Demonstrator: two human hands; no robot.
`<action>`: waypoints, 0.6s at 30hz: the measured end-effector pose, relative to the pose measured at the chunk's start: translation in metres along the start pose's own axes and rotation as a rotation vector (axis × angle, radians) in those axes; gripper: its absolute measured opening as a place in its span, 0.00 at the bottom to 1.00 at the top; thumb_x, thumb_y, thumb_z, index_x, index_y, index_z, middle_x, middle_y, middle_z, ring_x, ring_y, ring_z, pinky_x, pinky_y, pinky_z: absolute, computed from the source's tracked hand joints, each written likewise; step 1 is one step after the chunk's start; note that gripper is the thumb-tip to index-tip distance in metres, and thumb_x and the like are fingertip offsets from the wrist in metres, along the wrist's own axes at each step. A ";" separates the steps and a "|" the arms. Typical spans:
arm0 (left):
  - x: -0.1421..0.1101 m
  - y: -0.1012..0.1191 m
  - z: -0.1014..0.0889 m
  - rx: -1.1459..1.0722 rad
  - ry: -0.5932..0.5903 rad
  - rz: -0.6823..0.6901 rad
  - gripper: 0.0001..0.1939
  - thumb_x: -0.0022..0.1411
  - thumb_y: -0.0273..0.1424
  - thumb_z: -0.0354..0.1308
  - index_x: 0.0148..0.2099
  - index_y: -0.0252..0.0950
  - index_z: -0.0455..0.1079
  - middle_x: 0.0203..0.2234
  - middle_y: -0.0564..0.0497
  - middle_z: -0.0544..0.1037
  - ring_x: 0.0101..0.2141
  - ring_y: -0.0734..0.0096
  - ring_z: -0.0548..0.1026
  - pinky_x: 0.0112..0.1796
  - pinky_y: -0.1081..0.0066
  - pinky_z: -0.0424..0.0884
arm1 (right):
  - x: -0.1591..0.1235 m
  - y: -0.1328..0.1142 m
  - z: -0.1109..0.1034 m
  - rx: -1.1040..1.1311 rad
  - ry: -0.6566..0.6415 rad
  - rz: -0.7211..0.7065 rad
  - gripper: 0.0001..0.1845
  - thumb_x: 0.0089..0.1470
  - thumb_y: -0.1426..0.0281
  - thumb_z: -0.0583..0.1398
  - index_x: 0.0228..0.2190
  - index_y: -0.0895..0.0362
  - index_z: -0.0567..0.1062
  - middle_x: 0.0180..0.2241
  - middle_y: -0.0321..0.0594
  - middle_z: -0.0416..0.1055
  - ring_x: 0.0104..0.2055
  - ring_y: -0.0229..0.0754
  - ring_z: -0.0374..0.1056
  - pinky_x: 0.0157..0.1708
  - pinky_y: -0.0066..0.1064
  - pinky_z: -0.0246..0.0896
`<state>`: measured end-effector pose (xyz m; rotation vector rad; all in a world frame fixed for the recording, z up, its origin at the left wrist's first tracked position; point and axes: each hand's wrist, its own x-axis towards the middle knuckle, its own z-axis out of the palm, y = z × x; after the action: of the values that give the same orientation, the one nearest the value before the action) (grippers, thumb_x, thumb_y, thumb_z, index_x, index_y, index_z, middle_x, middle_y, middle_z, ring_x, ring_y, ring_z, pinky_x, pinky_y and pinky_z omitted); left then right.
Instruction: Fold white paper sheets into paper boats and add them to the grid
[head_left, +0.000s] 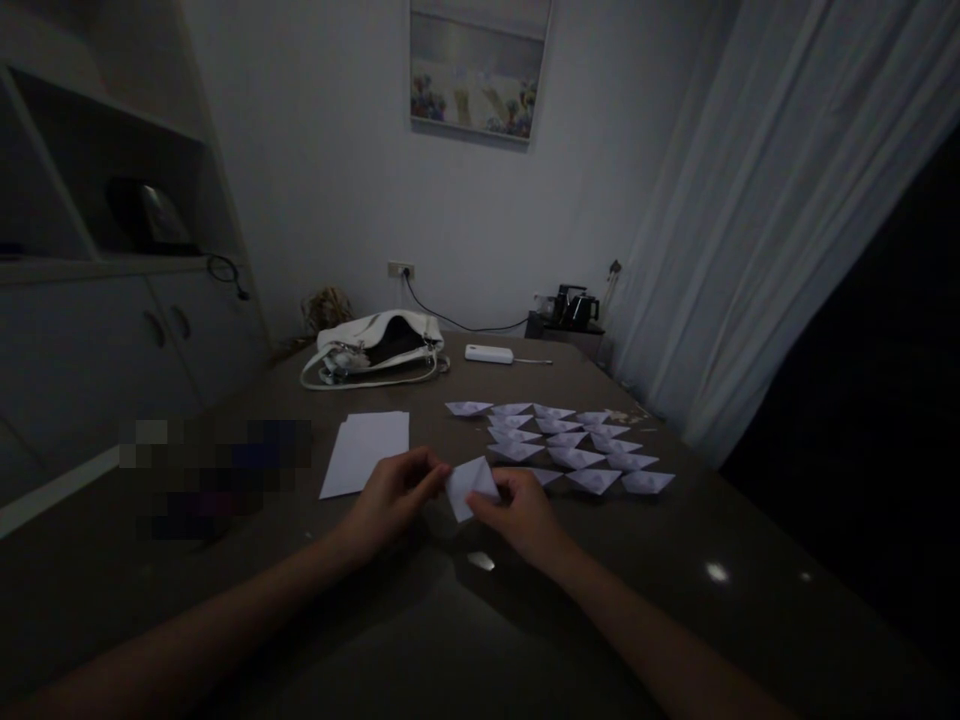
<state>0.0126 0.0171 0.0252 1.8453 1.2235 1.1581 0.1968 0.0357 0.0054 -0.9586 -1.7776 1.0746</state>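
A small folded square of white paper (466, 482) is held up above the table, one corner pointing down. My left hand (399, 488) pinches its left corner between thumb and fingers. On the other side, my right hand (525, 508) grips the right edge, its thumb pressed on the front face. Just behind my right hand stand several white paper boats (574, 457) in loose rows. A stack of white paper sheets (365, 448) lies beyond my left hand.
At the back of the dark table (420, 640) lie a white handbag (379, 345) and a white power bank (489, 354) with a short cable. A black kettle (581, 310) stands on a small cabinet behind. White curtains (697, 200) hang at the right.
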 end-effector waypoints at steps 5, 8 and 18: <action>-0.001 -0.001 0.002 0.053 0.035 0.034 0.16 0.62 0.42 0.51 0.30 0.34 0.66 0.20 0.54 0.69 0.23 0.71 0.67 0.23 0.75 0.62 | 0.002 0.002 0.002 0.148 -0.013 0.059 0.10 0.46 0.65 0.62 0.28 0.61 0.75 0.23 0.37 0.71 0.23 0.37 0.65 0.24 0.27 0.61; -0.001 -0.002 0.001 0.080 0.005 0.050 0.17 0.62 0.42 0.51 0.29 0.34 0.66 0.21 0.54 0.69 0.23 0.71 0.67 0.24 0.75 0.62 | 0.003 0.001 0.001 0.190 -0.039 0.043 0.11 0.46 0.65 0.63 0.30 0.60 0.74 0.24 0.37 0.72 0.24 0.38 0.67 0.25 0.28 0.63; -0.002 -0.001 0.002 0.008 -0.217 0.013 0.26 0.62 0.48 0.48 0.25 0.31 0.70 0.18 0.54 0.68 0.21 0.74 0.64 0.22 0.77 0.60 | 0.001 -0.003 -0.002 0.225 -0.058 0.025 0.20 0.48 0.58 0.63 0.38 0.60 0.74 0.26 0.40 0.74 0.24 0.39 0.69 0.24 0.29 0.65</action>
<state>0.0138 0.0161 0.0225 1.9303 1.0954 0.9324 0.1979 0.0363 0.0096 -0.8212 -1.6528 1.2990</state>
